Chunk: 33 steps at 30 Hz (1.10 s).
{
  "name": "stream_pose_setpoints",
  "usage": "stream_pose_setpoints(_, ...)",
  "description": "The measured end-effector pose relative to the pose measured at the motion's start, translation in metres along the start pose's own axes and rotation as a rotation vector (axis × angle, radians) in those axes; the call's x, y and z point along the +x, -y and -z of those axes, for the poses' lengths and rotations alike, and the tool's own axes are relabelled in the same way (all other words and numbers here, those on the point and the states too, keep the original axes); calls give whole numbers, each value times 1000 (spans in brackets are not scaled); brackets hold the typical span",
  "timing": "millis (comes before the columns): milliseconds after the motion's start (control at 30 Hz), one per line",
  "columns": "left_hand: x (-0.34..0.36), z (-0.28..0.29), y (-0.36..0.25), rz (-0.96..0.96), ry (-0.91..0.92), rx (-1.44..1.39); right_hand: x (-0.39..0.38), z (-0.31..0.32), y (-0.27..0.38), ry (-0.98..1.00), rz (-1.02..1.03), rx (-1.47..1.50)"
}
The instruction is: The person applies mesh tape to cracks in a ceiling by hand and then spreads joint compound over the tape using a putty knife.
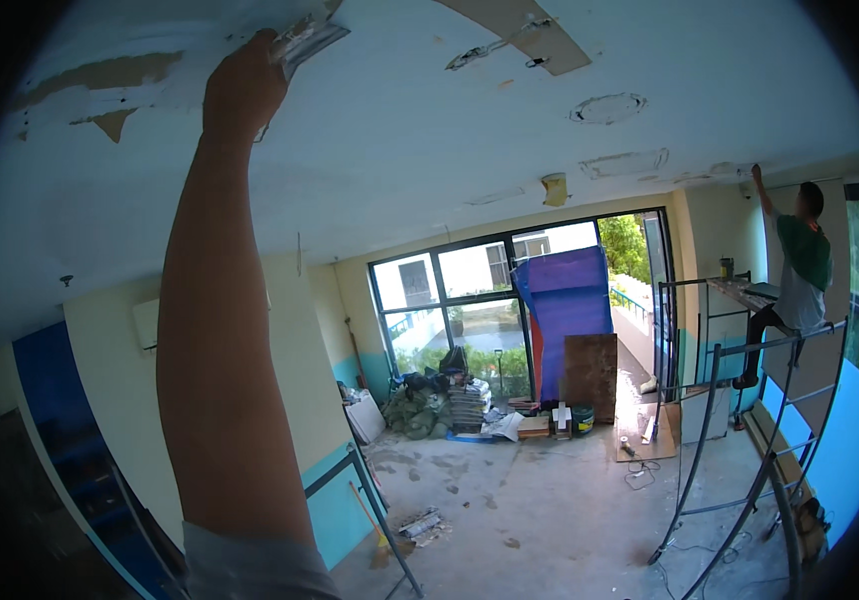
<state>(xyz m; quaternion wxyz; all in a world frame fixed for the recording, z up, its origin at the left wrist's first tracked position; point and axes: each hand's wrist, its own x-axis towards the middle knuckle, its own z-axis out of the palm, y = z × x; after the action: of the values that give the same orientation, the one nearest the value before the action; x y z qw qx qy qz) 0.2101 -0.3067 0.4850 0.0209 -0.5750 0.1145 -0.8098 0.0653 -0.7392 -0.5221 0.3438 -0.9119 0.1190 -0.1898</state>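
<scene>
My left arm rises up the left side of the view, with a grey sleeve at its lower end. At the top, my left hand (243,92) is closed around a wide putty knife (318,48) with a metal blade. The blade lies at the white ceiling (380,130), tilted toward the right, and its handle is mostly hidden in my fingers. Near the hand, the ceiling shows a long brown bare patch (110,76) on the left and a brown strip (540,38) with a torn, filled seam on the right. My right hand is out of the view.
A co-worker (800,255) sits on a metal scaffold (720,350) at the right, one arm raised to the ceiling. Sacks (420,408), a bucket (582,420) and a brown board (590,377) stand by the windows. A dark metal frame (375,500) rises just below my arm.
</scene>
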Motion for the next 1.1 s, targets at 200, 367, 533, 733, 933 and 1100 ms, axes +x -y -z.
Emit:
stream_pose_setpoints(200,1,13,10,-6,-105,-7,-15,-22,-16,134,-128,14)
stream_pose_setpoints(367,5,23,2,10,-58,-62,-9,-18,-23,222,-117,2)
stream_pose_setpoints(533,-6,3,14,-69,5,120,11,-2,-36,140,-25,-10)
stream_pose_setpoints(733,1,25,11,58,-40,49,4,10,-70,208,-79,-53)
stream_pose_setpoints(933,-4,19,39,-107,93,207,7,21,-56,254,-45,-31)
stream_pose_setpoints(1100,-97,1,13,38,412,124,62,3,-17,379,261,-94)
